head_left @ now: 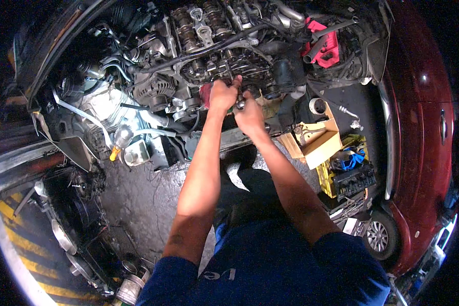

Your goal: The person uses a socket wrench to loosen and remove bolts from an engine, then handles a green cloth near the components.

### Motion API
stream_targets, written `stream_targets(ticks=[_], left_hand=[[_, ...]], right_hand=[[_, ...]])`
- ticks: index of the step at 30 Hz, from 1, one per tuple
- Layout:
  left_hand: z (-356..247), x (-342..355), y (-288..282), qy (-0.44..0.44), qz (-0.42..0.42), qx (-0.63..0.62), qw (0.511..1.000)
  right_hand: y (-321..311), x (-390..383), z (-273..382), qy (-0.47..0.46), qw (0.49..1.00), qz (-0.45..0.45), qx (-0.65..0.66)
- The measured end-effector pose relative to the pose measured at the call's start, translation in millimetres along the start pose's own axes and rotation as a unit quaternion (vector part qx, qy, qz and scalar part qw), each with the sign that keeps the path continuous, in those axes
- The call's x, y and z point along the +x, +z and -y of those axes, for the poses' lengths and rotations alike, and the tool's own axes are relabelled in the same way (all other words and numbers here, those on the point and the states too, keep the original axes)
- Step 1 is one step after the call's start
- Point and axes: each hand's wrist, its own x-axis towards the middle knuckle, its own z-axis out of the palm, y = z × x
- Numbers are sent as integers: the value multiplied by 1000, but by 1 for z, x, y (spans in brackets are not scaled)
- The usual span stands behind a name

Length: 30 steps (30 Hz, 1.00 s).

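Both my hands reach into the front of an opened engine (pixel 250 69), low against its near side. My left hand (pixel 222 97) is closed, its thumb and fingers bent inward at the engine's edge; what they grip is mostly hidden. Just right of it and a little nearer, my right hand (pixel 249 115) is wrapped round a metal tool with a round shiny end (pixel 240 104). The rest of that tool lies out of sight under the fingers. Something red (pixel 205 95), perhaps a rag, shows beside my left hand. Exposed camshafts (pixel 187 33) sit farther back.
A lit work lamp (pixel 121 138) hangs at the left, near the alternator (pixel 155 91). A cardboard box (pixel 319 145) and a yellow crate (pixel 327 178) stand at the right, alongside a dark red car (pixel 421 153). A pink-red tray (pixel 325 43) rests at the back right.
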Motion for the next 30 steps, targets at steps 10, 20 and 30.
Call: stream_targets(ticks=[10, 20, 30], left_hand=[[-10, -9, -3, -48, 144, -266, 952], [-11, -2, -4, -87, 184, -259, 944], [-8, -2, -3, -81, 167, -346, 920]], right_hand=[[-8, 6, -9, -96, 988, -61, -104], [-13, -2, -1, 87, 960, 63, 260], [-6, 2, 4, -7, 999, -10, 50]])
